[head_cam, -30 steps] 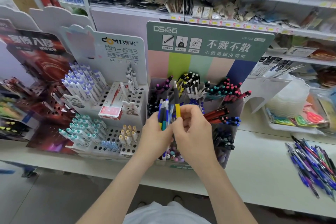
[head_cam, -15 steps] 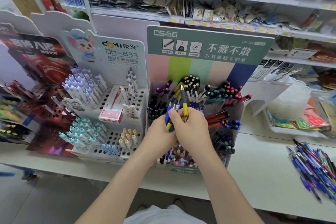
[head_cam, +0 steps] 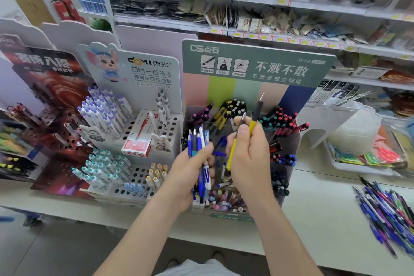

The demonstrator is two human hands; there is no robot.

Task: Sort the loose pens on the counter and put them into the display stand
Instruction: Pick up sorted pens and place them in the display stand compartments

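Observation:
My left hand (head_cam: 190, 170) grips a bundle of mostly blue pens (head_cam: 199, 141), their tips pointing up. My right hand (head_cam: 251, 154) holds two yellow-and-black pens (head_cam: 254, 119), lifted clear of the bundle. Both hands hover in front of the green-headed display stand (head_cam: 257, 63), whose clear compartments hold pens grouped by colour. A pile of loose pens (head_cam: 389, 210) lies on the white counter (head_cam: 318, 219) at the far right.
A white holed pen stand (head_cam: 143, 132) with blue and teal pens and a red box stands to the left. A dark red stand (head_cam: 44, 105) is further left. A tray of coloured items (head_cam: 367, 157) sits at the right. Shelves of goods fill the back.
My right hand has drawn the yellow pens out of the bundle and moved right and up, away from my left hand. The left hand keeps the blue pens.

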